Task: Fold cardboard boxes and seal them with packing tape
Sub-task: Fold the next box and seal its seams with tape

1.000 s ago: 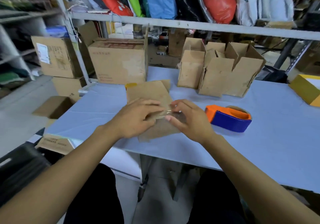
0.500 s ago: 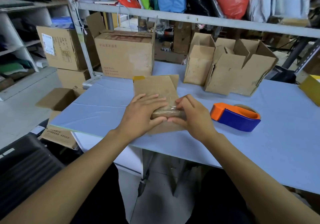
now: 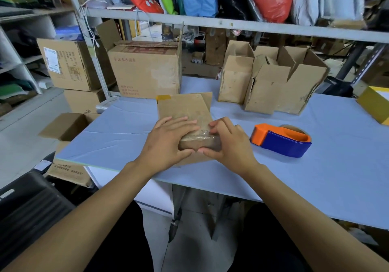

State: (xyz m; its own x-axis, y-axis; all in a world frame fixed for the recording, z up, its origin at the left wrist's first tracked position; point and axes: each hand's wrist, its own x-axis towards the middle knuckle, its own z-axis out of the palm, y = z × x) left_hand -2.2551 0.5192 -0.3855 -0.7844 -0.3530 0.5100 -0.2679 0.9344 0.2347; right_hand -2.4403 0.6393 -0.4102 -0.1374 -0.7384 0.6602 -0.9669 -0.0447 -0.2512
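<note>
**Tape pressed down on a light, stiff box**

The cardboard box lies on the tabletop beneath both hands; left hand fingers are laid flat on it; right hand fingers are curled, pinching the taped edge; it is judged light, stiff, crushable; best held by its edges.

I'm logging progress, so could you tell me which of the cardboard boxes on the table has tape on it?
The small box under both hands, nearest the table's front edge. The other boxes stand untaped, flaps open.
</note>
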